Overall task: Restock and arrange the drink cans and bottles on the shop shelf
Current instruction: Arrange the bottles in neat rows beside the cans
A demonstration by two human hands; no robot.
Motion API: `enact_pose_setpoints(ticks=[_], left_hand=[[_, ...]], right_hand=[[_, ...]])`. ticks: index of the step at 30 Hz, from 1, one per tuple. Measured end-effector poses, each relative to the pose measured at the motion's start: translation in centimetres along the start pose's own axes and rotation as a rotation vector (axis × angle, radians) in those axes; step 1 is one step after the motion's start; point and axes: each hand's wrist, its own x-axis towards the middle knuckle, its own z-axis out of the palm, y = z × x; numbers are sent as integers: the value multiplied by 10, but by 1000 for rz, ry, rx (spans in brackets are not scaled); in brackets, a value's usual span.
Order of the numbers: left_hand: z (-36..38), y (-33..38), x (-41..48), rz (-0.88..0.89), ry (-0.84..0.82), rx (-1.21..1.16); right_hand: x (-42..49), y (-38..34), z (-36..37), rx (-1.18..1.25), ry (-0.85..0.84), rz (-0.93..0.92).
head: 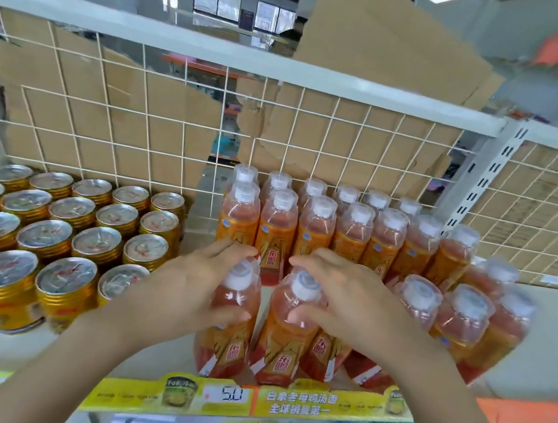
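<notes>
Now, gold cans (63, 223) sit packed on the left of the shelf (15, 352); the left hand (194, 281) curls its fingers round an orange bottle (227, 330) at the front edge, the right hand (341, 297) clasps the neighbouring bottle (286, 343), bottle rows (354, 233) standing behind and rightward.

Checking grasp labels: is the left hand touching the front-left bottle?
Touching. Head view: left hand wraps the bottle, thumb across its front, fingers behind its neck.
</notes>
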Motion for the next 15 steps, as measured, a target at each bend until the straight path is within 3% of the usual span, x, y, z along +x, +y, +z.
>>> enact_pose_setpoints(ticks=[15], left_hand=[[-3,-31,53,-60,-93,-33]], right_hand=[[75,26,-9,-31,-157,-102]])
